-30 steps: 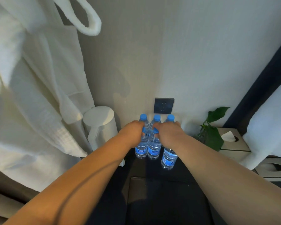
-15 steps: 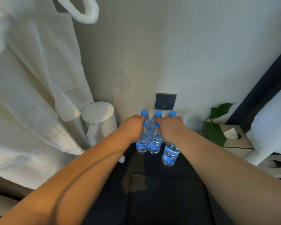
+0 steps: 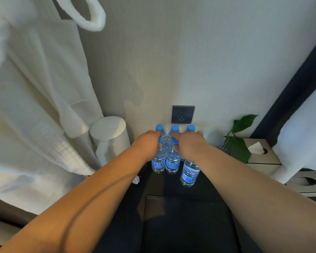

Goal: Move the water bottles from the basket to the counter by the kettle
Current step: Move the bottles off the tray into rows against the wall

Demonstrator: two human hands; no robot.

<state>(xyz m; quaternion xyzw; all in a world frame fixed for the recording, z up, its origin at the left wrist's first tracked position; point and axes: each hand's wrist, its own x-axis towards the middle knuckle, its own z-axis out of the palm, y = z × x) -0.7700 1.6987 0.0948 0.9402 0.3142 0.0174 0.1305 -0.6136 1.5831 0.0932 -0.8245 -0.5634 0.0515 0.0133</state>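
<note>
Blue-capped bottles (image 3: 171, 162) unmoved on bench (image 3: 171, 190) beside kettle (image 3: 109, 139); left hand (image 3: 146, 143), right hand (image 3: 188, 145), fingers still clamped round necks, so release pending.

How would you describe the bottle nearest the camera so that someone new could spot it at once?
Find the dark wall socket; below it, water bottles with blue caps stand on the dark counter, right of the white kettle. The nearest bottle has its top hidden under the right hand. Alone among them, it stands forward and right, out of the tidy rows.
</note>
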